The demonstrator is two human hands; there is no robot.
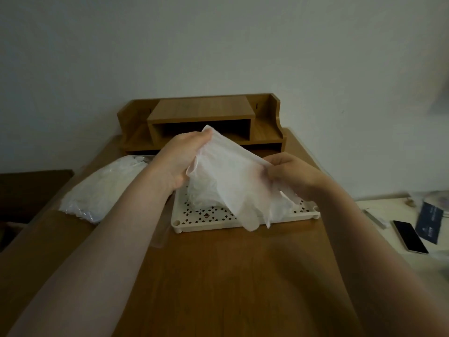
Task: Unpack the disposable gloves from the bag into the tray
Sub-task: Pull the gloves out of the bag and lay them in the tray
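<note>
A thin translucent disposable glove (233, 176) is stretched in the air between both hands, its fingers hanging down over the tray. My left hand (179, 159) pinches its upper left edge and my right hand (289, 173) grips its right edge. Below it stands a white perforated tray (209, 218) on the wooden table, with a small heap of gloves (201, 195) in its back part. The clear plastic bag (102, 188), still bulging with white gloves, lies on the table left of the tray, under my left forearm.
A wooden desk organiser (201, 120) stands against the wall behind the tray. To the right, on a lower white surface, lie a phone (410, 237) and a dark blue packet (430, 222). A dark piece of furniture (29, 190) sits at the left.
</note>
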